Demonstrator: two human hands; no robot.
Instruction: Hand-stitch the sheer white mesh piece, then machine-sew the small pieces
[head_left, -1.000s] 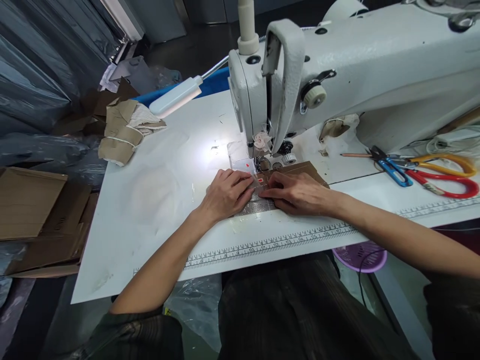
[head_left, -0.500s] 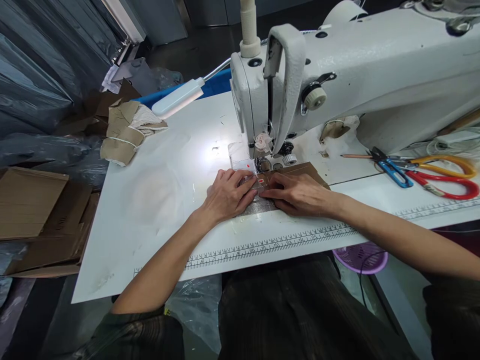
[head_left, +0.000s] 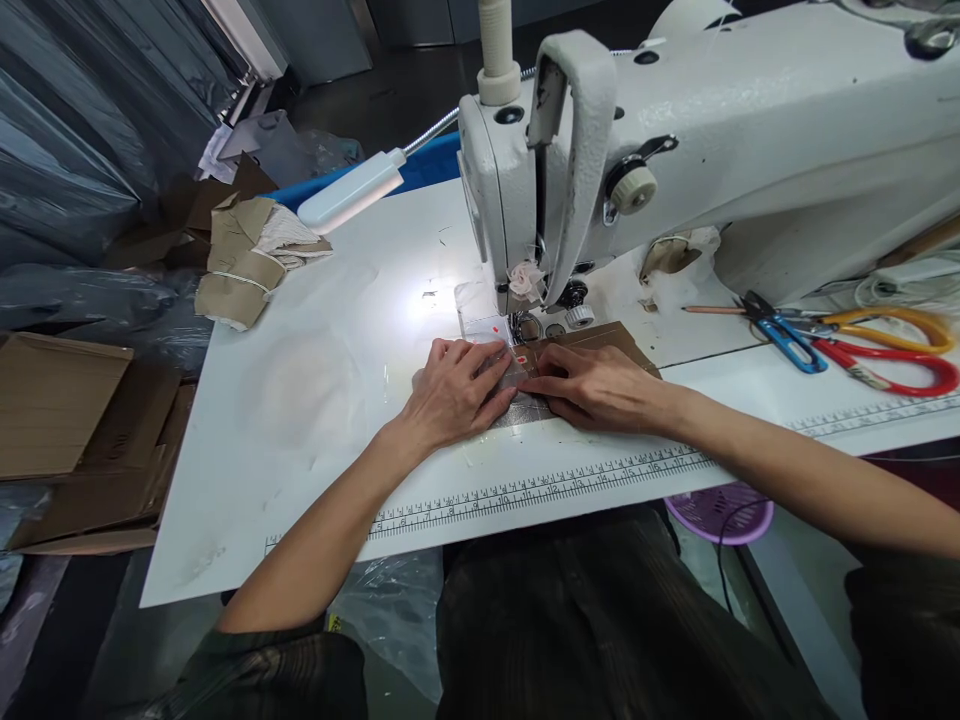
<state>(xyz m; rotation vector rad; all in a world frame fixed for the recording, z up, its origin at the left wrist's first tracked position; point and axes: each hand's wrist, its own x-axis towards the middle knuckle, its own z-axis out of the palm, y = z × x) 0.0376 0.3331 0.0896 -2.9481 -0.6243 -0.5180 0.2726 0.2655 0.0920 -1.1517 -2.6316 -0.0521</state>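
Note:
My left hand (head_left: 459,390) lies flat on the table just left of the needle area, fingers stretched over a clear, mesh-like strip (head_left: 525,410). My right hand (head_left: 600,388) has its thumb and fingers closed at the edge of a brown fabric piece (head_left: 619,342), which lies flat and runs back under the palm. Between the hands, a small red mark (head_left: 522,359) shows on the work. Directly behind the fingertips stands the presser foot (head_left: 519,328) of the white sewing machine (head_left: 720,140). The fingertips partly hide where the strip and fabric meet.
To the right lie blue-handled snips (head_left: 791,342) and red-handled scissors (head_left: 900,370). A tied fabric bundle (head_left: 238,265) sits at the table's left corner. A lamp (head_left: 352,190) shines from behind. A printed ruler (head_left: 525,497) runs along the front edge. Cardboard boxes (head_left: 64,400) stand left.
The view has shifted slightly. Both hands stay in nearly the same place by the presser foot, and the work between them has moved only a little, away from me.

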